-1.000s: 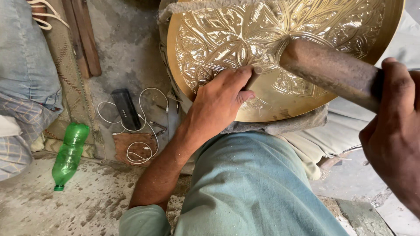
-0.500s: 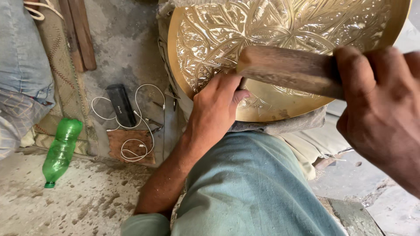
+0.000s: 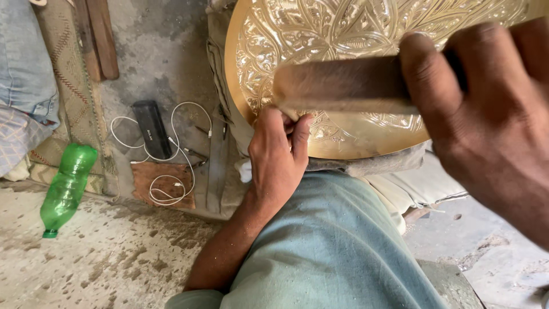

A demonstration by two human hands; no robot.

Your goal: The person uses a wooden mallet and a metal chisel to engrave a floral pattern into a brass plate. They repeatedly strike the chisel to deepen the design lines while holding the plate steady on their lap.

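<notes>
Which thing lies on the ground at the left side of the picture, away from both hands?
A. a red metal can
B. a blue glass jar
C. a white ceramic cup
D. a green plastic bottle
D: a green plastic bottle lies on its side on the dusty floor at the left, far from the left hand at the embossed brass tray and the right hand gripping the hammer.

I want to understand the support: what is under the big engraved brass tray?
Under the brass tray a grey cloth pad and pale cushion show; what lies under its middle is covered.
</notes>
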